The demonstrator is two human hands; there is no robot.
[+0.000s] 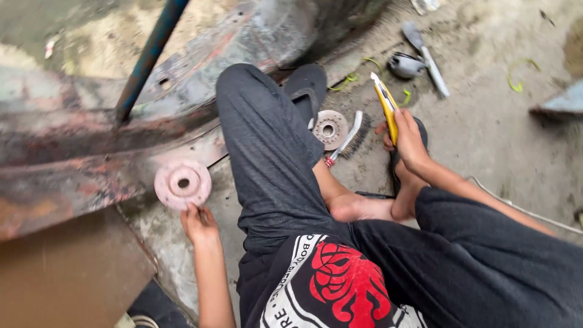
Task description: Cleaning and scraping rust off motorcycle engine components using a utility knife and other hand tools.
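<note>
Legs in dark trousers filled the near part of the view, the person seated on a dirty concrete floor [486, 133] with bare feet tucked in the middle. The left hand [197, 223] lay low beside the left thigh, its fingers curled on the near rim of a pink round flange [182, 184] with a centre hole; the flange rested on the floor just at the edge of a rusty sheet-metal panel [67, 152]. The right hand [410, 138] was closed around the handle of a yellow utility knife [387, 104], blade end pointing away from the body, above the right foot.

Between the legs, a little farther out, a second rusty disc [330, 129] lay flat on the floor, and a wire brush [351, 136] with a red-tipped handle lay just beside it. Beyond these, a grey angle grinder [419, 58] lay toward the far edge of the floor, with scraps of green wire [516, 79] scattered near it. A blue pipe [149, 58] slanted across the panel at far left.
</note>
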